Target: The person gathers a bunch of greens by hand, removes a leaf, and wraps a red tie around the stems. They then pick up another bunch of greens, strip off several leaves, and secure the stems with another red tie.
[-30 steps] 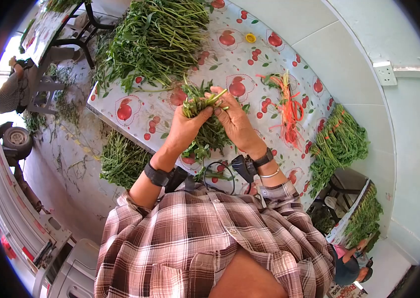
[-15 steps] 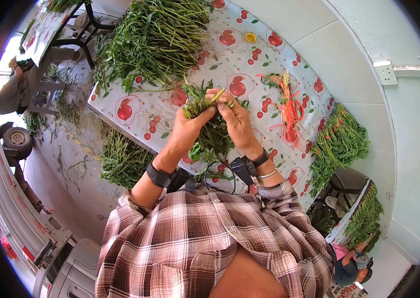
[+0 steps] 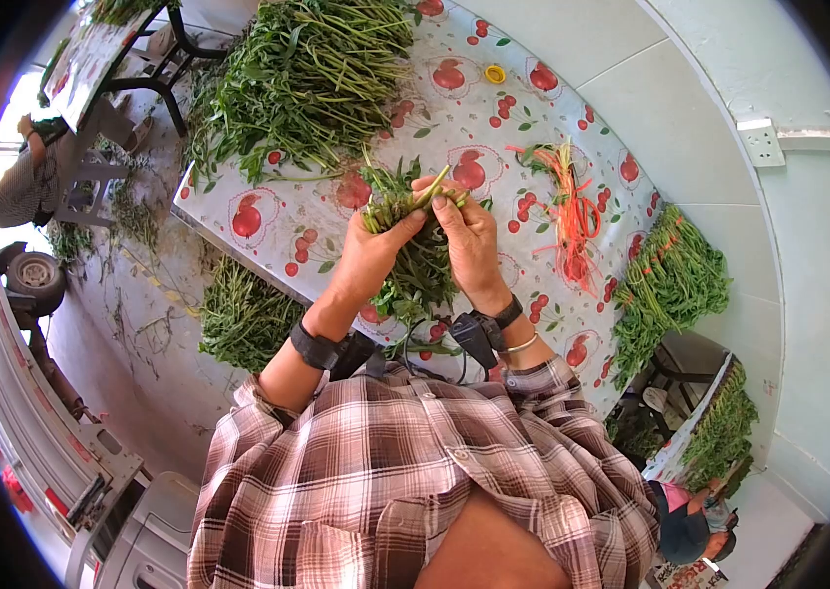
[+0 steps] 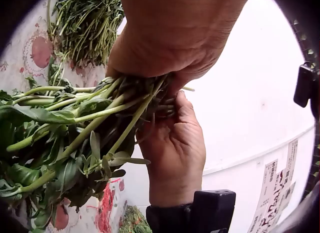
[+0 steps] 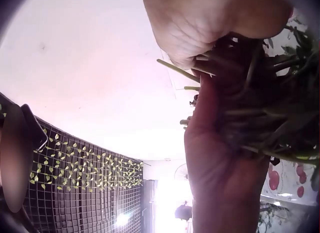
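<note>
At the far left, a lower heap of greens (image 3: 250,316) lies below the table (image 3: 282,208), and a big heap (image 3: 307,83), apparently loose, covers the table's corner. Next, the left hand (image 3: 368,263) grips a bunch (image 3: 422,267), its fingers curled round the stems and its leaves hanging toward the person. The right hand (image 3: 475,253) pinches stem ends between thumb and fingers, nearly closed; the wrist views are dark there, so a tie could be hidden. The bunch seems gathered, its stem ends uneven, with no tie visible. Further right are a yellow ring (image 3: 495,75), orange strings (image 3: 572,221), and a stack of greens (image 3: 672,280) with orange bands, which looks finished; the big heap seems unsorted.
</note>
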`<state>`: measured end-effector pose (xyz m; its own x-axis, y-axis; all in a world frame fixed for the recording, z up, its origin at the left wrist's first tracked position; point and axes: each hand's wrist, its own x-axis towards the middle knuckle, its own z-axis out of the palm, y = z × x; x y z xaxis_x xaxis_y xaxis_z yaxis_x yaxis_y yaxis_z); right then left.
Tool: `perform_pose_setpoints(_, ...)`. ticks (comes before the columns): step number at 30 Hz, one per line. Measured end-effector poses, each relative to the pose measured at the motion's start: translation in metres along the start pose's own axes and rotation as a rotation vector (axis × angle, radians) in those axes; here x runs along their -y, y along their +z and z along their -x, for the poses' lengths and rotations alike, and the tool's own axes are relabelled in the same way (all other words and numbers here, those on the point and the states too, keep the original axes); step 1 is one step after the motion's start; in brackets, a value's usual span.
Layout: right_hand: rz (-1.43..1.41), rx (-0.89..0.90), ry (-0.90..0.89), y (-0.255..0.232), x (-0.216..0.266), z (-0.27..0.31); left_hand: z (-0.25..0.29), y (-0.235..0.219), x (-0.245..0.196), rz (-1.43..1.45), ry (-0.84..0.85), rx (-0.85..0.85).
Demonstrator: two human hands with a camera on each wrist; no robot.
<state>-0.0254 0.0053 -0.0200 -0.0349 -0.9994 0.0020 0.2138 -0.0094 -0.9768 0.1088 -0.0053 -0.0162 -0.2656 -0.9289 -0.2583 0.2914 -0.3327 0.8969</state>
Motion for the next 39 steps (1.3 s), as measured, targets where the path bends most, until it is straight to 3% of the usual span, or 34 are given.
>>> perform_pose_setpoints(4, 0.024, -0.033, -0.063, -0.006, -0.005, -0.001, -0.002, 0.0, -0.002, 0.008, 0.021, -0.052)
perform_pose_setpoints(7, -0.242, -0.206, 0.034, -0.005, 0.001, -0.004, -0.006, -0.01, 0.003, -0.047, -0.002, -0.083)
perform_pose_setpoints(14, -0.052, -0.007, -0.048, -0.005, 0.004, -0.011, -0.002, -0.005, 0.01, -0.105, -0.029, -0.05)
perform_pose_setpoints(16, -0.018, -0.062, -0.008, 0.002, 0.01, -0.011, -0.002, -0.004, 0.009, -0.158, -0.012, -0.05)
perform_pose_setpoints(18, 0.104, -0.005, 0.024, -0.005, 0.002, -0.013, 0.0, -0.007, 0.011, -0.201, -0.005, -0.028)
perform_pose_setpoints(20, 0.067, -0.049, 0.013, -0.007, -0.005, -0.015, 0.0, -0.008, 0.01, -0.245, 0.006, -0.005)
perform_pose_setpoints(23, -0.055, -0.157, -0.005, -0.017, -0.015, -0.017, 0.003, -0.007, 0.004, -0.023, -0.011, -0.043)
perform_pose_setpoints(25, -0.135, -0.236, 0.001, -0.028, -0.015, -0.02, 0.002, -0.013, 0.004, 0.016, 0.103, -0.084)
perform_pose_setpoints(28, -0.222, -0.365, -0.029, -0.035, -0.007, -0.025, 0.002, -0.019, -0.001, -0.071, 0.14, -0.104)
perform_pose_setpoints(30, 0.093, -0.155, -0.163, -0.038, 0.0, -0.024, 0.003, -0.012, -0.004, -0.08, 0.15, -0.082)
perform_pose_setpoints(32, 0.064, -0.107, -0.131, -0.024, -0.003, -0.016, 0.004, -0.001, -0.009, -0.145, 0.086, -0.059)
perform_pose_setpoints(34, 0.186, 0.089, -0.222, -0.004, 0.005, -0.012, 0.001, 0.005, -0.004, -0.126, 0.099, -0.043)
perform_pose_setpoints(36, 0.263, 0.103, -0.277, 0.002, 0.006, -0.009, 0.002, 0.012, -0.009, 0.025, 0.054, -0.07)
perform_pose_setpoints(39, 0.364, 0.11, -0.348, 0.002, 0.001, -0.009, 0.001, 0.008, -0.012, 0.008, 0.066, -0.07)
